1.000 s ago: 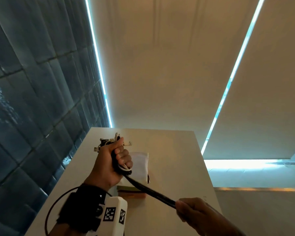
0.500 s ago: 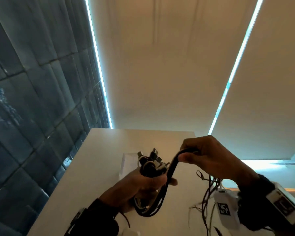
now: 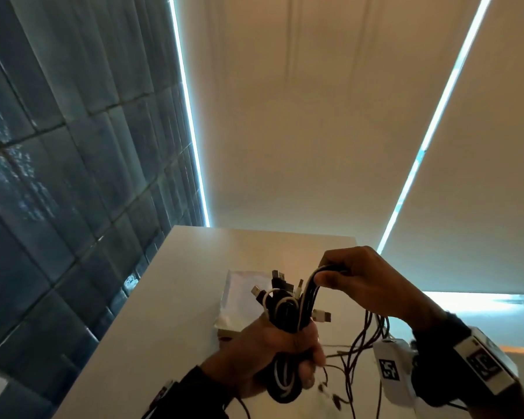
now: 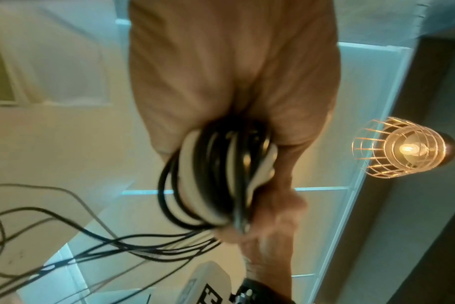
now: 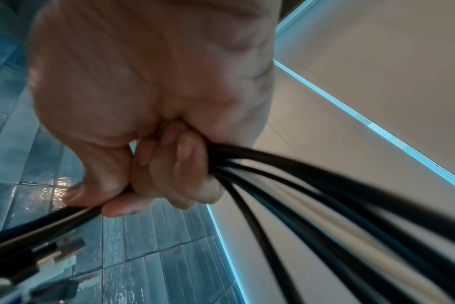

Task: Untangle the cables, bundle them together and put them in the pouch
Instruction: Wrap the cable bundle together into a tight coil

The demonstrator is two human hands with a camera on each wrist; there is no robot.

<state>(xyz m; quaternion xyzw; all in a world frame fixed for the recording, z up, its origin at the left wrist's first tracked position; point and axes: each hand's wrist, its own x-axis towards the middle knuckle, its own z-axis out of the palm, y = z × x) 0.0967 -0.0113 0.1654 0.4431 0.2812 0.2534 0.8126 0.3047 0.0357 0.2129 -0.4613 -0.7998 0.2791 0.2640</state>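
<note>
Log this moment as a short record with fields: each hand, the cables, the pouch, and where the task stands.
left hand: grips the coiled cable bundle, plugs sticking up
right hand: pinches a loop of black cables above the bundle
loose cables: thin strands hang below the right hand
pouch: lies on the white table, behind the hands
task stage: bundling under way; nothing in the pouch yet

Lit cage lamp [image 4: 400, 147], white table [image 3: 170, 297]
</note>
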